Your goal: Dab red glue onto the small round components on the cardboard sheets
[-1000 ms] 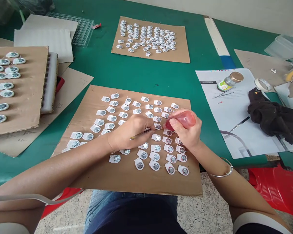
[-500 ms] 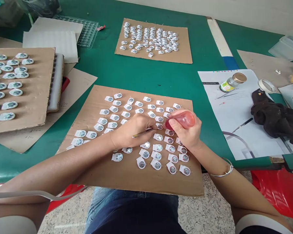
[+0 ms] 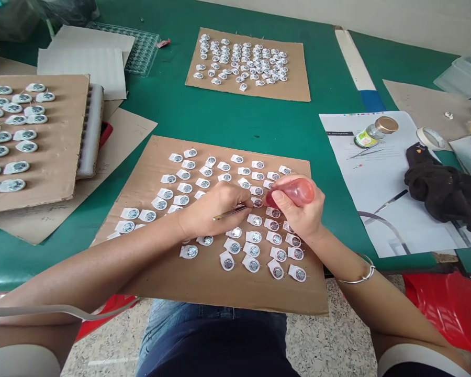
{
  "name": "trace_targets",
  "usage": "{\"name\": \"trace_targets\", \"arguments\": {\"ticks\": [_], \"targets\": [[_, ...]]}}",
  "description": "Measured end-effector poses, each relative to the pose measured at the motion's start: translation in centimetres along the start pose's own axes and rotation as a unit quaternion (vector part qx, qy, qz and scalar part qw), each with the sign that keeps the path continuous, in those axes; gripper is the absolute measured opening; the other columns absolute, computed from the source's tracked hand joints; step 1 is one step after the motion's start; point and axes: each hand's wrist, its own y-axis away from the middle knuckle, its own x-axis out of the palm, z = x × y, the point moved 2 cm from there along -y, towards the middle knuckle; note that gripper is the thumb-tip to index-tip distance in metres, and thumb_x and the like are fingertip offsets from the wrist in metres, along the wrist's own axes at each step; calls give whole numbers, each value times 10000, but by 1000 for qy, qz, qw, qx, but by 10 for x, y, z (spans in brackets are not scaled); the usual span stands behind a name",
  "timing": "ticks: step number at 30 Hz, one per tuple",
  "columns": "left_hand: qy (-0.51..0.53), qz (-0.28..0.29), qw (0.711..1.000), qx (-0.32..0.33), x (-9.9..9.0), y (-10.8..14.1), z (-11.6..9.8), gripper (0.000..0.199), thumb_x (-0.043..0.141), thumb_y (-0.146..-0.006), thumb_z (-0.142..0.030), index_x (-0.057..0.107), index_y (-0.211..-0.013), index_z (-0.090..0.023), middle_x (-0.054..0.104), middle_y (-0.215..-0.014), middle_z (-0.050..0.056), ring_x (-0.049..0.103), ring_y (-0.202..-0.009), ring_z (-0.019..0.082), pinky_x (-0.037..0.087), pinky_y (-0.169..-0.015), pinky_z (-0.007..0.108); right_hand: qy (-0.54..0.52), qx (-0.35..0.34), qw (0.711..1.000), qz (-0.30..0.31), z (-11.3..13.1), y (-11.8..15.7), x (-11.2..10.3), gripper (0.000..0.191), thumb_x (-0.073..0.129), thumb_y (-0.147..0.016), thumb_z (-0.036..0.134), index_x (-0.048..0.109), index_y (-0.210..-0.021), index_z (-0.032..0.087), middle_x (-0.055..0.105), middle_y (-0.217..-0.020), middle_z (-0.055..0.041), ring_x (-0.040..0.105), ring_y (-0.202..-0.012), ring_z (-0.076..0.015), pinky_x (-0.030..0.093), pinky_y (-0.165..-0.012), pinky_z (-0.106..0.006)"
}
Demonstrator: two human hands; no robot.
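Observation:
My right hand (image 3: 304,212) is closed around a small, shiny piping bag of red paste (image 3: 300,192), its narrow end pointing left and down. Facing it, my left hand (image 3: 220,207) pinches a slim metal tool (image 3: 231,212), whose exact kind I cannot make out. Both hands meet over a small round silver piece on a white tab (image 3: 256,202), with red on it. Several more such pieces (image 3: 253,250) stand in rows on a brown cardboard sheet (image 3: 172,283). Some pieces near my right hand carry red around the ring. My left hand and forearm hide part of the rows.
A second cardboard sheet (image 3: 247,96) with similar pieces lies at the back, and a raised one (image 3: 63,157) stands at left. To the right are a printed paper (image 3: 353,183), a gold-lidded jar (image 3: 377,131), a tape roll (image 3: 430,139) and a dark cloth (image 3: 443,183).
The view has shifted very slightly. Both hands keep the same hold and stay over the same piece.

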Motion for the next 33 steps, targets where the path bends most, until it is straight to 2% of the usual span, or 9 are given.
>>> {"name": "trace_targets", "arguments": {"ticks": [4,6,11,14,20,23,29,33], "targets": [[-17,2,1000,2,2,0,1,115,503,-779,-80,613,-796,-109,629,-686,38,561,-608,116,434,-556,250,-28,21,998,-53,-5,-4,-7,165,605,-768,383,574,-765,220,633,-757,-4,634,-737,-156,541,-695,-340],[-32,3,999,3,2,-1,-1,115,506,-778,-80,617,-795,-108,630,-674,37,558,-592,113,424,-539,248,-54,38,995,-79,-6,-12,-13,203,564,-792,428,549,-781,226,617,-750,-4,637,-701,-154,540,-646,-331],[-89,-14,996,27,-11,2,-18,103,516,-789,-101,617,-797,-123,629,-680,29,561,-599,113,418,-553,256,-144,86,985,-34,-3,-41,-22,235,526,-809,478,459,-844,255,577,-723,16,615,-545,-134,450,-417,-265],[-102,-28,994,26,-16,11,-31,109,515,-803,-117,621,-813,-138,621,-676,19,546,-580,104,410,-536,248,-176,86,980,-31,-2,-51,-22,289,503,-810,517,416,-852,245,565,-743,10,614,-541,-140,391,-368,-253],[-89,-26,996,9,7,30,-36,123,489,-829,-128,611,-818,-137,620,-694,25,556,-639,122,431,-595,267,-178,97,978,-55,-8,-34,-6,306,470,-820,536,430,-799,234,552,-632,19,608,-508,-138,328,-324,-243],[-86,-27,996,6,18,33,-31,119,492,-809,-94,603,-815,-137,611,-694,21,550,-660,130,430,-621,278,-147,85,983,-73,-7,-25,-1,283,449,-832,531,461,-825,249,529,-575,38,602,-486,-136,362,-342,-255],[-85,-15,996,10,20,30,-31,134,462,-814,-88,586,-816,-138,603,-693,20,538,-668,131,434,-681,299,-151,99,980,-78,-8,-19,3,287,466,-827,525,492,-821,240,554,-608,32,606,-479,-124,381,-345,-244],[-94,-8,995,33,22,29,-34,150,429,-820,-88,564,-775,-136,584,-664,23,526,-622,127,434,-667,309,-118,83,985,-92,-8,-17,2,284,486,-818,519,522,-826,238,569,-651,21,628,-553,-131,494,-464,-280]]}}
